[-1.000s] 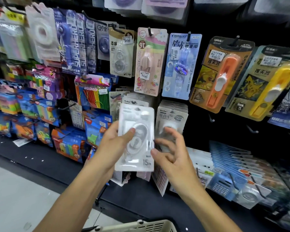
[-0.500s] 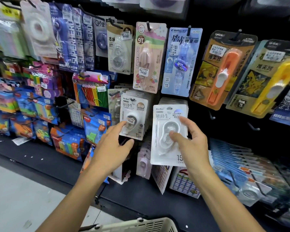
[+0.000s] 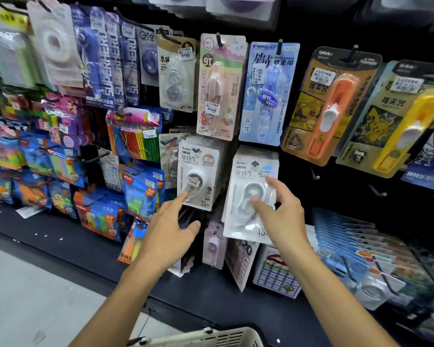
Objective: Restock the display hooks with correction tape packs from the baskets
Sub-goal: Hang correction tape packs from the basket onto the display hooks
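Two stacks of white correction tape packs hang side by side on the black display wall. My left hand (image 3: 172,229) reaches up with its index fingertip touching the lower edge of the front pack of the left stack (image 3: 198,171). My right hand (image 3: 280,214) presses its spread fingers against the front pack of the right stack (image 3: 248,194), thumb on the clear blister, index finger near the price sticker. That pack tilts slightly. The hooks that carry both stacks are hidden behind the packs.
A cream plastic basket (image 3: 211,338) shows its rim at the bottom edge. Pink (image 3: 219,86) and blue (image 3: 267,93) correction tape cards hang above. Orange (image 3: 328,106) and yellow (image 3: 398,121) gadget packs hang to the right, bare hooks (image 3: 315,174) below them. Colourful packets fill the left.
One second ago my left hand held a pack in front of the display; now it hangs on the left stack. My right hand has moved up onto the right stack's front pack.
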Motion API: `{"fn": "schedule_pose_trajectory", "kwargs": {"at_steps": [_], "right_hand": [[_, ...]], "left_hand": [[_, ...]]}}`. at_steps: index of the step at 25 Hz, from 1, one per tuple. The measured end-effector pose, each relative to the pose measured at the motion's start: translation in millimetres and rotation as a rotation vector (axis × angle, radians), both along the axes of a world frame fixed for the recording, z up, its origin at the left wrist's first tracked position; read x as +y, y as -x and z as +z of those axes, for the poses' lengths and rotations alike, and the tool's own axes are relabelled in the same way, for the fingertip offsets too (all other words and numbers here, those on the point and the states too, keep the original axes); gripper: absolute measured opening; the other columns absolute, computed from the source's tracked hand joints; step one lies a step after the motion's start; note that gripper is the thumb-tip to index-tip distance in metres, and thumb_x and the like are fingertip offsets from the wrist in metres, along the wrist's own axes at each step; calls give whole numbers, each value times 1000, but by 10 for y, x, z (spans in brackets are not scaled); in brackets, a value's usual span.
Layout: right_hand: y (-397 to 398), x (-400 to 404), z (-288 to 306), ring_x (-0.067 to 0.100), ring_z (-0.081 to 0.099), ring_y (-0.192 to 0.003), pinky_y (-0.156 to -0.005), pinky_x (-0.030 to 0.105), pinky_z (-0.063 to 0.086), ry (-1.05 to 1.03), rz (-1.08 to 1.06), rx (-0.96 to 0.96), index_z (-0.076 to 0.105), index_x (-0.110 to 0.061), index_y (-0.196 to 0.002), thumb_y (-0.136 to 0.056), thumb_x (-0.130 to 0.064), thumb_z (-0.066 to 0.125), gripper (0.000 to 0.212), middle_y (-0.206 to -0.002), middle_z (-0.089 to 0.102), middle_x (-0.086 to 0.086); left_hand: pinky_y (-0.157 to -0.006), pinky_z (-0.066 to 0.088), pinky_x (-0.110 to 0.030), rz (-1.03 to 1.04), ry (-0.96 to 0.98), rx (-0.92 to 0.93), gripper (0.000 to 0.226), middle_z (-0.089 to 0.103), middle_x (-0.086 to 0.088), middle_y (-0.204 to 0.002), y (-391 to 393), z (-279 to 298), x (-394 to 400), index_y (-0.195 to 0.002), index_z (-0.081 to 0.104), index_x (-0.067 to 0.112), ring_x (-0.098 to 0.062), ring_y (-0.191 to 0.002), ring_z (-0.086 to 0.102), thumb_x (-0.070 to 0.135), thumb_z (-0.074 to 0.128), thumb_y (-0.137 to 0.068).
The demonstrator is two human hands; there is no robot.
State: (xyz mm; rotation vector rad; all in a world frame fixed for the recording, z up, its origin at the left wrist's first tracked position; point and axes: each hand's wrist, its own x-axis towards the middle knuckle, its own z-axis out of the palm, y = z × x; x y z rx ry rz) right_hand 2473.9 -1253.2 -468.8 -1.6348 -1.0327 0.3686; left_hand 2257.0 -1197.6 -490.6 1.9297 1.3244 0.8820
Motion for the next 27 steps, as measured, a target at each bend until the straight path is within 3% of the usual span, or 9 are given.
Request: {"fn": "schedule_pose_trajectory", "kwargs": {"at_steps": [3,5,9,12,14,18,22,25,27], "right_hand": [[-121,251,7,23,56,-106,-87,33,40,38,-103,-262,47,-33,-143,-94,-28,69,53,-136,58,3],[-167,364,-68,33,56,-116,-88,38,41,50,-147,-393,38,-28,-150,-96,-23,65,61,-143,50,9],[106,179,-701,29,41,-136,-106,34,36,46,-125,-271,30,-16,-154,-92,-8,60,69,-155,33,9],[510,-262,-1537,20,50,-119,-93,21,37,86,-73,-201,49,-11,-140,-89,0,57,53,-142,51,10],[783,-617,-2145,28,61,-105,-86,35,47,283,65,-227,60,-13,-126,-89,-1,57,39,-127,64,10],[1119,-1364,-3150,29,65,-108,-84,36,54,963,622,-359,63,-20,-123,-93,-18,58,30,-121,70,6],[1164,-1437,-3469,29,59,-111,-86,37,50,882,504,-522,59,-20,-125,-91,-21,61,34,-128,58,3],[1183,-1184,-3548,29,57,-114,-88,35,45,950,302,-200,57,-17,-127,-92,-32,66,39,-129,59,7],[1276,-1126,-3646,26,60,-117,-91,34,46,1047,381,-26,57,-18,-133,-91,-39,70,49,-136,60,4]], "left_hand": [[-111,33,-35,4,-10,32,70,35,8,-159,37,-38,-7,-157,30,34,-16,-145,34,31,64,-96],[-111,33,-36,8,-35,89,71,35,7,-159,89,-39,13,-157,30,33,-18,-145,34,32,64,-95],[-111,38,-41,46,-36,234,66,45,-1,-153,245,-137,30,-154,36,29,-26,-136,46,36,64,-94],[-97,47,-34,-34,125,416,51,63,-2,-125,446,-575,-106,-140,53,26,-24,-107,62,31,66,-92],[-95,49,-33,-256,298,634,45,66,-2,-114,638,-1069,-333,-135,58,24,-25,-107,63,29,67,-91],[-107,41,-30,-358,687,866,57,54,-6,-146,1233,-2223,-1059,-147,46,21,-24,-132,52,28,66,-94],[-99,50,-41,-113,662,721,84,42,-13,-148,1520,-2790,-1492,-157,26,20,-35,-124,55,19,69,-85],[-92,56,-44,97,753,433,92,58,-15,-131,1521,-2899,-1473,-157,22,23,-35,-108,64,9,74,-81],[-94,55,-42,126,921,298,86,69,-14,-119,1551,-2971,-1457,-154,30,16,-30,-106,66,6,78,-83]]}}
